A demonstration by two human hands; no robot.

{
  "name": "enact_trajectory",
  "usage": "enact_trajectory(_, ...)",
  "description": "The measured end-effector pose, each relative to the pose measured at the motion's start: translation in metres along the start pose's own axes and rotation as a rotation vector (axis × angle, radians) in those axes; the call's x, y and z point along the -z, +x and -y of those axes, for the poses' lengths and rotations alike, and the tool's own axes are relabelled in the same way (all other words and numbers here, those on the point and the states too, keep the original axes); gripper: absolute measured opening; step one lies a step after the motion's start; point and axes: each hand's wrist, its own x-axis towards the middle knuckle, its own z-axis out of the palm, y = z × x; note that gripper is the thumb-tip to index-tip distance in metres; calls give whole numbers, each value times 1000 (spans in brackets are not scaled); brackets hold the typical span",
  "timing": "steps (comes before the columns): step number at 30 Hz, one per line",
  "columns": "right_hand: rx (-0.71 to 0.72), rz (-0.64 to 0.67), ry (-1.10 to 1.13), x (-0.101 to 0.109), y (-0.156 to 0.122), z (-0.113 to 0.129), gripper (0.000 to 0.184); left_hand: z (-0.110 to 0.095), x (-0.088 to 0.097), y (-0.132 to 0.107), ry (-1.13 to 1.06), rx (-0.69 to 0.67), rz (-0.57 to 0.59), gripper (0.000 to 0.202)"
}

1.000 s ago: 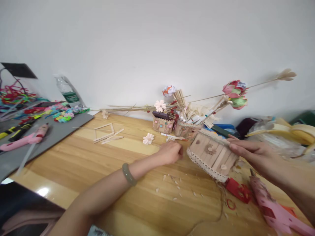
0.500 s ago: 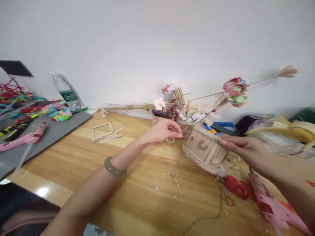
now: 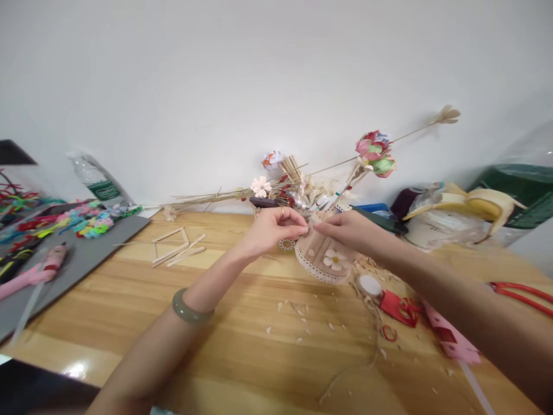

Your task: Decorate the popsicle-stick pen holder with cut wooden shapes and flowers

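Observation:
A small round pot of wooden slats (image 3: 317, 251), trimmed with lace along its lower edge, stands in front of me with a white flower (image 3: 332, 259) on its side. My left hand (image 3: 276, 229) is pinched closed at the pot's left, on something too small to name. Over the pot, the fingers of my right hand (image 3: 348, 229) are also pinched close to the left fingertips; what they hold, if anything, is hidden. The right hand covers part of the pot's rim. Behind my left fingers lies a lacy ring (image 3: 287, 245).
Wooden sticks (image 3: 170, 248) lie at left. A pink glue gun (image 3: 38, 271) rests on the grey board (image 3: 86, 262), another (image 3: 451, 337) at right. Dried and paper flowers (image 3: 374, 147) fill the back. Near the right forearm are red scissors (image 3: 522, 291) and a banana peel (image 3: 470, 202).
My right hand has left the pot's right side and come over to my left hand. The pot now shows its white flower. The view has shifted somewhat to the right.

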Motion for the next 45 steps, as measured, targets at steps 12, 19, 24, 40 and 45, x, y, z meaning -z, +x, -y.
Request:
enact_trajectory(12, 327, 244, -148, 18, -17, 19, 25, -16, 10, -9, 132, 39, 161, 14)
enact_trajectory(19, 531, 178, -555, 37, -22, -27, 31, -17, 3, -7, 104, 14, 134, 16)
enact_trajectory(24, 608, 159, -625, 34, -23, -16, 7, -16, 4, -7, 65, 5, 69, 17)
enact_trajectory(40, 401, 241, -550, 30, -4, 34, 29, -5, 16, -2, 11, -9, 9, 19)
enact_trajectory(45, 410, 209, -562, 29, -5, 35, 32, -8, 18, -3, 62, 15, 16, 20)
